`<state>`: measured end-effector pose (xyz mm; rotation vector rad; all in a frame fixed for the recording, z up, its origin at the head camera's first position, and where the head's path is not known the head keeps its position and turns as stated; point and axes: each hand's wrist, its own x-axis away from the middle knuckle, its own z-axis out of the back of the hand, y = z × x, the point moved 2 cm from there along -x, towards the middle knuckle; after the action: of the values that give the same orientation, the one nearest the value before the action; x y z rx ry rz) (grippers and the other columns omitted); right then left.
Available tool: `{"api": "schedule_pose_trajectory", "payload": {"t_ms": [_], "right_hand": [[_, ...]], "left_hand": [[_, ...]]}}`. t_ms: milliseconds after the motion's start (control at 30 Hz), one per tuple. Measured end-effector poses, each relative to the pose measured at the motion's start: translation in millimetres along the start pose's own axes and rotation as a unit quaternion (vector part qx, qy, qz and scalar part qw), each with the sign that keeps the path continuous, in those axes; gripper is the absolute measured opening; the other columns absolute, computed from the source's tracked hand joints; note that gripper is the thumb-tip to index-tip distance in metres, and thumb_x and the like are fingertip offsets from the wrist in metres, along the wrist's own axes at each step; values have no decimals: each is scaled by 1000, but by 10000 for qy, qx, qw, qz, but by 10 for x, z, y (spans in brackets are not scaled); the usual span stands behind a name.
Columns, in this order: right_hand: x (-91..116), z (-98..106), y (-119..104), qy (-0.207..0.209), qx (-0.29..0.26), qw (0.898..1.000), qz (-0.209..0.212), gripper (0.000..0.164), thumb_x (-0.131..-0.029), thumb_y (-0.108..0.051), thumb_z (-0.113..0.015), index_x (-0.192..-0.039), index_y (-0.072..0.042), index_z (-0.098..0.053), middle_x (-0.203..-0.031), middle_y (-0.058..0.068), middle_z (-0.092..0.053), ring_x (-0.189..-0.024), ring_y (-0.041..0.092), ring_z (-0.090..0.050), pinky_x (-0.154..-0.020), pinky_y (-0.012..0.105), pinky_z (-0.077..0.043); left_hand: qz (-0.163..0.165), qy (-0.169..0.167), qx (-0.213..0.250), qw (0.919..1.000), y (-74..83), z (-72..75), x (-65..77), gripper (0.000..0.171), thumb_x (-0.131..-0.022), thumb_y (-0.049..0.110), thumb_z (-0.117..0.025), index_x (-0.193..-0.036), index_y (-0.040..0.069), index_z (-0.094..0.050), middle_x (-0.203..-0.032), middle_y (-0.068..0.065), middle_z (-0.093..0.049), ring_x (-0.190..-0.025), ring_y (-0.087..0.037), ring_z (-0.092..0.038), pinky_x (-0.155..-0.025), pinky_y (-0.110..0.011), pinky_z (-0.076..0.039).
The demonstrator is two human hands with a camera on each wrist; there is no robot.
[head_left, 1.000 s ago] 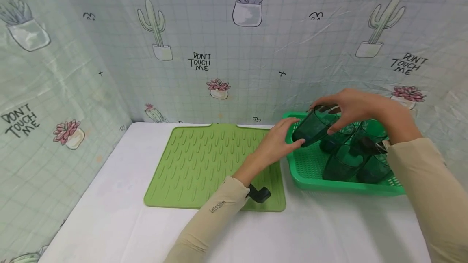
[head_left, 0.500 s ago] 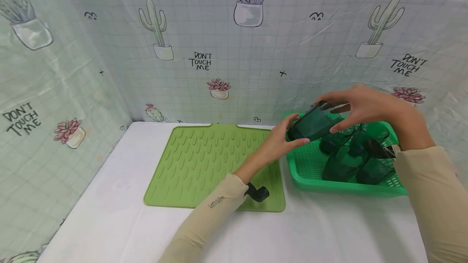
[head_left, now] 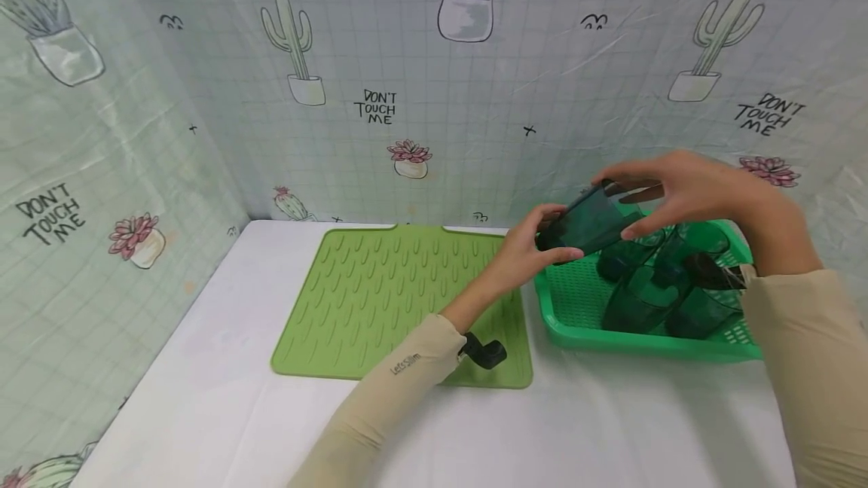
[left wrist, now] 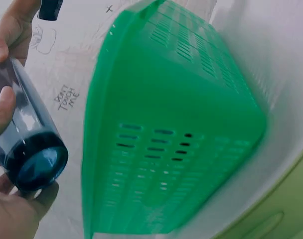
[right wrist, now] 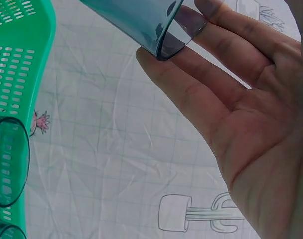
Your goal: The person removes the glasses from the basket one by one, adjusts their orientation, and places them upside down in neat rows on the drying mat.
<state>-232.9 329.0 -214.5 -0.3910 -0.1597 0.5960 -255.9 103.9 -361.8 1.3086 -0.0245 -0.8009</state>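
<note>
Both hands hold one dark teal tumbler (head_left: 587,223), tilted on its side above the left end of a green plastic basket (head_left: 644,343). My left hand (head_left: 524,253) grips it round its base end, thumb below and fingers behind. At the mouth end, my right hand (head_left: 695,188) holds the rim between thumb and fingers. In the left wrist view the thick base of the tumbler (left wrist: 37,159) faces the camera. The right wrist view shows fingers touching the rim of the tumbler (right wrist: 141,25). Several similar tumblers (head_left: 640,300) stand in the basket's right part.
Left of the basket lies a light green ridged mat (head_left: 380,292) on a white table (head_left: 224,398). A cactus-print sheet (head_left: 407,59) hangs behind and at the left. Black wrist-camera mounts (head_left: 487,352) stick out from the sleeves.
The tumbler has risen slightly out of the basket, and its tilt has become flatter. Both hands have moved up with it, the right hand also a little to the right.
</note>
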Motion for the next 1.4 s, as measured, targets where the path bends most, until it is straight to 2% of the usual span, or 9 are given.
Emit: {"api": "schedule_pose_trajectory", "payload": {"t_ms": [200,433,633,733,800,1000,1267,1333,1400], "right_hand": [[-12,22,11,-45,70,10000,-11,82,-84,-24,-86,-154,-20,-44,-149,16,-52,-126,43,-59,-93,62,-53],[56,-42,27,-21,-227,9997,-45,84,-91,-21,-80,-160,-25,-32,-161,12,-37,-134,47,-50,-102,64,-47],[84,-40,-62,108,441,9988,-156,80,-93,-33,-77,-160,-30,-33,-161,10,-37,-137,44,-47,-100,69,-42],[76,-33,-150,143,783,9965,-237,77,-92,-43,-75,-158,-31,-36,-160,6,-38,-141,38,-42,-103,67,-41],[62,-36,-184,141,933,9953,-200,76,-92,-45,-75,-157,-29,-38,-160,5,-39,-142,37,-42,-105,66,-40],[14,-73,-189,71,1264,9919,-56,81,-88,-47,-78,-155,-20,-43,-157,11,-43,-140,40,-44,-103,68,-42],[11,-180,-208,-49,1360,9907,-53,85,-85,-51,-80,-153,-13,-47,-153,15,-48,-134,40,-51,-101,64,-45],[12,-211,-207,-57,1350,9908,-54,84,-85,-52,-80,-152,-12,-48,-151,15,-51,-131,40,-54,-100,63,-47],[14,-240,-203,-43,1334,9910,-58,85,-84,-52,-80,-151,-11,-49,-150,15,-53,-129,39,-57,-99,62,-48]], "left_hand": [[-163,380,-118,9991,45,27,-35,67,-91,19,-80,-148,13,-47,-143,-6,-56,-121,-11,-55,-96,-23,-50],[-454,627,-534,9956,83,59,-27,67,-86,19,-84,-145,8,-51,-137,-9,-57,-121,-16,-56,-97,-23,-49],[-969,717,-1290,9843,202,115,-23,71,-82,20,-87,-143,6,-54,-132,-11,-56,-115,-20,-56,-94,-20,-48],[-1369,699,-1770,9721,276,143,-30,71,-80,19,-88,-142,4,-56,-133,-12,-56,-121,-24,-53,-101,-20,-45],[-1680,673,-2218,9582,323,153,-33,68,-81,19,-87,-141,4,-58,-135,-13,-56,-126,-26,-51,-107,-21,-42],[-2458,461,-3602,8987,455,170,-18,61,-84,21,-85,-139,7,-62,-140,-15,-57,-132,-30,-49,-115,-25,-36],[-3193,358,-5141,7953,558,183,-3,58,-88,28,-83,-140,15,-63,-140,-10,-59,-131,-26,-51,-121,-27,-29],[-3283,351,-5318,7798,570,186,5,58,-87,29,-83,-140,16,-63,-141,-10,-59,-132,-26,-51,-123,-31,-26],[-3326,328,-5409,7718,575,189,16,58,-87,29,-83,-140,16,-63,-142,-10,-59,-133,-26,-51,-124,-33,-23]]}}
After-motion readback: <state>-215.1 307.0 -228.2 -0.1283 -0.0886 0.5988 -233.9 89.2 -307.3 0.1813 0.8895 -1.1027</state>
